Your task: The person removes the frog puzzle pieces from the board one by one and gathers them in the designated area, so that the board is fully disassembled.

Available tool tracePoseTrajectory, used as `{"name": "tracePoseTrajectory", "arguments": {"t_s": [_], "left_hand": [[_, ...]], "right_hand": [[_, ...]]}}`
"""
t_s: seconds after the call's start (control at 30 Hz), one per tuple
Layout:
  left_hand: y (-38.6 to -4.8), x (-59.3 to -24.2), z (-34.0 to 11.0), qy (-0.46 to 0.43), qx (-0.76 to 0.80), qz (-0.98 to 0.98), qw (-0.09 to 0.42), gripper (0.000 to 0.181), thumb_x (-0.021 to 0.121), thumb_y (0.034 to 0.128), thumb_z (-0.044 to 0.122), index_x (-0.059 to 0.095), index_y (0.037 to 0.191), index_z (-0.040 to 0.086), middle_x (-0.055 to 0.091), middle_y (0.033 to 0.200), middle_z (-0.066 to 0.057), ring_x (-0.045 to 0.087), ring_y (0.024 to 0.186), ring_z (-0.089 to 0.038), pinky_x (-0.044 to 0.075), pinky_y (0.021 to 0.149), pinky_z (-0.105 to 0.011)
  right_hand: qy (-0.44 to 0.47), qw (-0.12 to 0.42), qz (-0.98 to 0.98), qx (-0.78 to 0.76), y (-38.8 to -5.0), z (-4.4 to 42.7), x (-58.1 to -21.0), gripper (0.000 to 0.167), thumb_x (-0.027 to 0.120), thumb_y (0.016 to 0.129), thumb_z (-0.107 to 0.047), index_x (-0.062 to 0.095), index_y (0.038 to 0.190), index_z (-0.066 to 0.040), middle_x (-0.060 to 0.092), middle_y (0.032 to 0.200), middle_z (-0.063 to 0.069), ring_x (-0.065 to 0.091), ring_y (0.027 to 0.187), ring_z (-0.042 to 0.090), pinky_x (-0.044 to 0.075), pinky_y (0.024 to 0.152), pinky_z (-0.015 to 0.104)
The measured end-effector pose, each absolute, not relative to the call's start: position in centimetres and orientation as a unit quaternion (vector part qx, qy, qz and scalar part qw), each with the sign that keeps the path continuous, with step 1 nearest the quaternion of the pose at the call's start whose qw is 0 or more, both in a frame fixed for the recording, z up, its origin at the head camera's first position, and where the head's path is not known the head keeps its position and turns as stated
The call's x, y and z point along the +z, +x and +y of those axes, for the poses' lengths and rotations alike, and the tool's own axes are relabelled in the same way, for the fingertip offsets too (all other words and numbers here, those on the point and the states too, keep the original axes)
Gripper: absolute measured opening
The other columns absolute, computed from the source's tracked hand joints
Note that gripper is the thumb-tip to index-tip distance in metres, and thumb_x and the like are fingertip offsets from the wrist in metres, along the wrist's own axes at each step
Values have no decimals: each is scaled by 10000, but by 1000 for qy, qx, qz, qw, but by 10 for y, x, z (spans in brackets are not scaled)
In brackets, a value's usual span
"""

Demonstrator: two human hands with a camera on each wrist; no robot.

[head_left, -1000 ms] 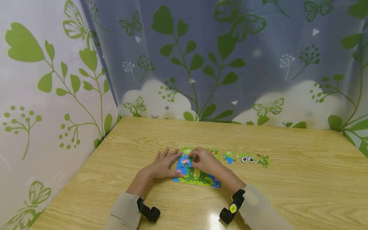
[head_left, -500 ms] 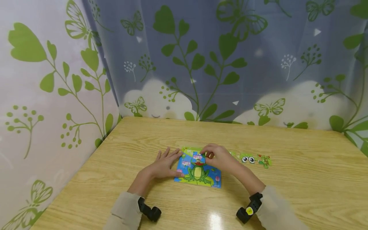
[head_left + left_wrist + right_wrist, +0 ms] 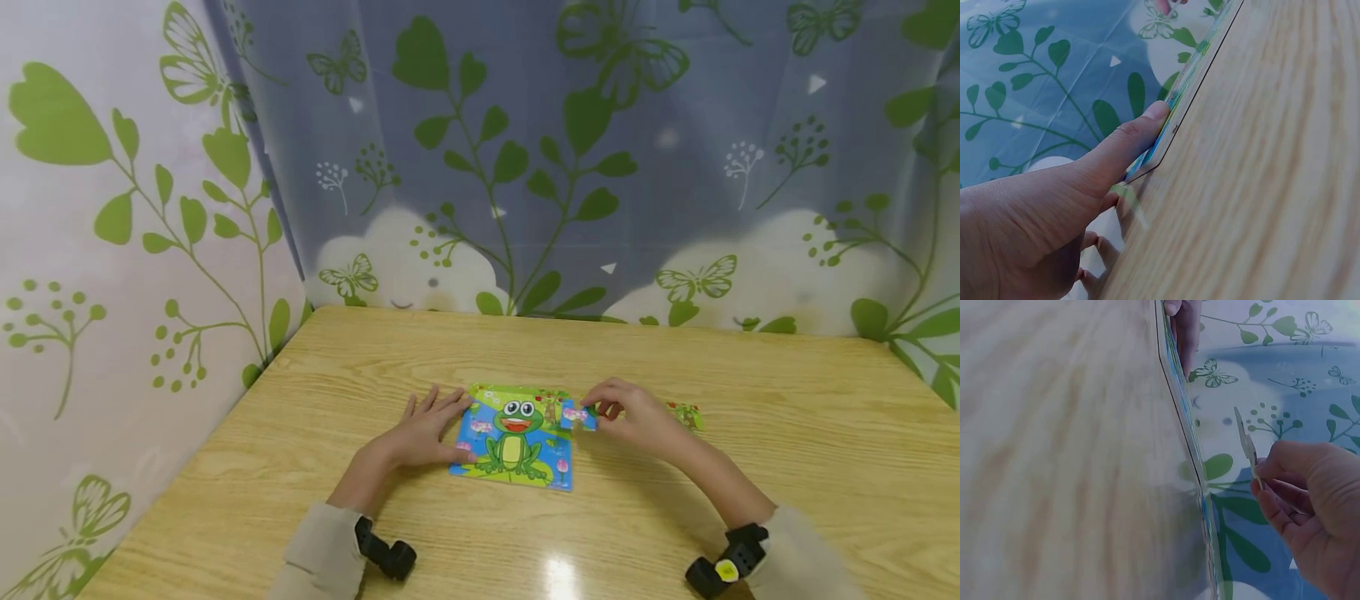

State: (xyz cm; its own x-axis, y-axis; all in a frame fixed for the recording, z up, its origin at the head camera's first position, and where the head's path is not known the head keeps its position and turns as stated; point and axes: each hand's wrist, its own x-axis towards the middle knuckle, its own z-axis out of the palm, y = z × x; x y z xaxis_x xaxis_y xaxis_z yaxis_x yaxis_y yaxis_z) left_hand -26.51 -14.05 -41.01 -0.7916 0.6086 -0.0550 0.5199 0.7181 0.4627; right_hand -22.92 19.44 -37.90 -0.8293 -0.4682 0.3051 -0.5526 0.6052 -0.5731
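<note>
- The left sleeve (image 3: 318, 546) is plain beige cloth, long, with a crease running across it near the cuff.
- The right sleeve (image 3: 798, 558) is the same beige and looks smooth.
- A black left wrist camera (image 3: 382, 550) sits at the cuff, jointed, with a rounded block at its near right end.
- The black right wrist camera (image 3: 742, 554) mirrors it, its block at left, and bears a small yellow sticker (image 3: 727, 570), its dark marking unreadable.
</note>
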Motion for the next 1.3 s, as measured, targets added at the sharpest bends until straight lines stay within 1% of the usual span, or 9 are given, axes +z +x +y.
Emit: {"name": "tracePoseTrajectory", "arguments": {"t_s": [0.17, 0.4, 0.57, 0.73, 1.03, 1.17, 1.3], "left_hand": [[-264, -409, -141, 307, 221, 920, 102, 859, 641, 790, 542, 267, 1464, 163, 147, 1514, -65, -45, 1356, -360, -100, 1026, -553], [-263, -410, -141, 308, 218, 920, 101, 864, 639, 790, 546, 262, 1465, 160, 145, 1515, -61, -46, 1355, -363, -99, 1026, -555], [-263, -410, -141, 308, 222, 919, 103, 866, 638, 790, 547, 259, 1466, 160, 142, 1515, -59, -52, 1355, -360, -101, 1025, -554], [-264, -410, -140, 308, 223, 919, 103, 867, 634, 790, 552, 257, 1467, 164, 139, 1516, -57, -55, 1356, -356, -105, 1024, -552], [-265, -410, -141, 306, 222, 919, 108, 875, 633, 790, 554, 243, 1471, 167, 124, 1520, -43, -59, 1358, -345, -107, 1027, -545], [-265, -409, -140, 306, 223, 919, 108, 872, 634, 791, 551, 247, 1470, 163, 128, 1519, -45, -59, 1357, -349, -107, 1025, -549], [-264, -408, -140, 306, 224, 919, 107, 871, 640, 789, 546, 254, 1468, 159, 138, 1517, -51, -60, 1356, -354, -109, 1024, -550]], "right_hand": [[285, 66, -896, 334, -223, 209, -387, 210, 641, 802, 73, 658, 995, -8, 582, 1005, 70, 559, 768, 144, 499, 647, 275], [275, 46, -900, 335, -220, 220, -402, 219, 638, 806, 56, 665, 983, -71, 580, 1005, 33, 534, 762, 100, 493, 643, 249], [278, 41, -899, 335, -220, 224, -408, 229, 633, 807, 53, 664, 980, -94, 579, 971, 13, 524, 741, 89, 486, 627, 246], [283, 34, -897, 338, -220, 227, -411, 233, 629, 811, 57, 661, 986, -94, 588, 971, 5, 533, 737, 77, 486, 617, 243], [299, 54, -892, 334, -221, 224, -414, 229, 645, 798, 60, 663, 979, -79, 589, 969, 19, 497, 686, 61, 466, 570, 234], [299, 55, -894, 330, -220, 224, -415, 213, 657, 799, 47, 661, 969, -81, 585, 978, 18, 501, 704, 60, 468, 580, 234], [291, 44, -898, 325, -221, 224, -416, 197, 660, 808, 20, 656, 970, -93, 575, 986, 6, 505, 720, 65, 472, 600, 237]]}}
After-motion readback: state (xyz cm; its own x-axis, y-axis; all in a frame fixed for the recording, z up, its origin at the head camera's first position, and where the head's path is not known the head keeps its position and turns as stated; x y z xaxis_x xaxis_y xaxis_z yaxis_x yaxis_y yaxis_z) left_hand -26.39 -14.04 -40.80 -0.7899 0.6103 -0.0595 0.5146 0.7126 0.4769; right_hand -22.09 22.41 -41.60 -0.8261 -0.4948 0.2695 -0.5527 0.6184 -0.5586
